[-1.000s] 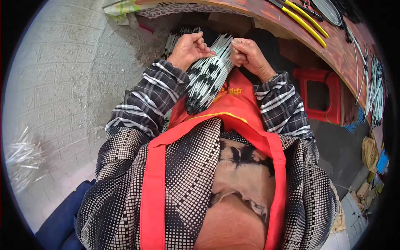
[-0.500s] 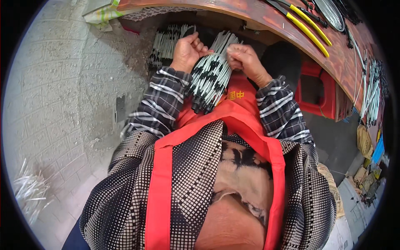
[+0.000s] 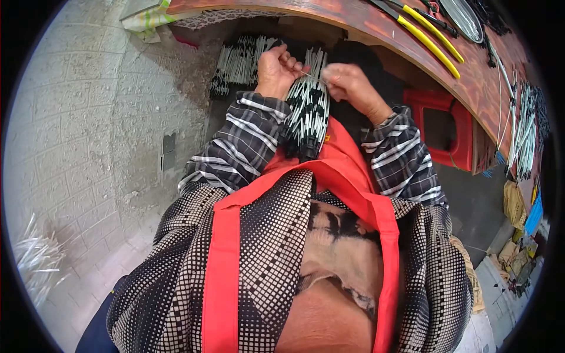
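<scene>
A bundle of thin white cable-like pieces with black ends lies on my lap, on the red apron. Both hands are at its upper part. My left hand, on the left of the bundle, pinches one end of a thin pale strand. That strand runs across the bundle toward my right hand, whose fingers are closed at its other side. The right fingertips are slightly blurred. Whether the strand passes behind the bundle is hidden.
A similar pile of white-and-black pieces lies left of my hands. The wooden table curves across the top, with yellow-handled pliers on it. More pieces sit on its right side. Below stands a red plastic stool or crate.
The bundle has swung from slanting to nearly upright in view. My left hand has shifted right, and the right hand slightly right and down. The strand between them now shows more plainly.
</scene>
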Demonstrator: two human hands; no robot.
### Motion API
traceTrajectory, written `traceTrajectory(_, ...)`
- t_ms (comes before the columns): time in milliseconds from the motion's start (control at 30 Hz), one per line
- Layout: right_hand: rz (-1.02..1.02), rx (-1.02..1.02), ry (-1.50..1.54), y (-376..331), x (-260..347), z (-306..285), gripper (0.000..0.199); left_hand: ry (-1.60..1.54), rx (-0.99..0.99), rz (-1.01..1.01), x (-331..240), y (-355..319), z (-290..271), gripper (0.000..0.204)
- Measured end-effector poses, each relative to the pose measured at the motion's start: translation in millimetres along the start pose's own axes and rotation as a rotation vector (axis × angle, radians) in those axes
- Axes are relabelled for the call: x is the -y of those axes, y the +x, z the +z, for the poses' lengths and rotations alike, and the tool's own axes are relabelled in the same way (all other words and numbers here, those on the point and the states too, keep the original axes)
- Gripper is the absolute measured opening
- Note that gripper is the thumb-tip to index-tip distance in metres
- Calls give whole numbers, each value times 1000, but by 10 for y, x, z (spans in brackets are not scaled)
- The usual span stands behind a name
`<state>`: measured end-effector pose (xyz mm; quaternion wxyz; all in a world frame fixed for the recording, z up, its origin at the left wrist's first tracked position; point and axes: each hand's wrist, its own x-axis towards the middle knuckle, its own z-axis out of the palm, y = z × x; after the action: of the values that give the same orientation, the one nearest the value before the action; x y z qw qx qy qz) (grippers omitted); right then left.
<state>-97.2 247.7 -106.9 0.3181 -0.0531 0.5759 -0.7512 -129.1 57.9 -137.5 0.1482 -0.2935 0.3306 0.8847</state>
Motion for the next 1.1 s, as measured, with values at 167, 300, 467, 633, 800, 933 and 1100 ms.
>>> traceTrajectory(167,21,92,239,116,59,-243,28,49,139,-161,-46,156,-29,38)
traceTrajectory(300,66,-58,103,39,-9,-167,31,106,179,-219,-88,165,10,40)
traceTrajectory(467,-128,-128,-251,-106,-177,-89,34,149,104,-270,-116,185,-11,40)
traceTrajectory(633,-66,-134,-301,108,-29,-116,31,34,54,-273,-114,262,-106,41)
traceTrajectory(800,-282,-87,-610,535,-167,-139,22,211,116,36,-103,183,-64,25)
traceTrajectory(933,62,272,-926,822,-25,-237,19,577,220,253,-152,295,-124,19)
traceTrajectory(1100,-22,78,-514,892,-131,-414,20,318,288,-109,-178,171,-160,20)
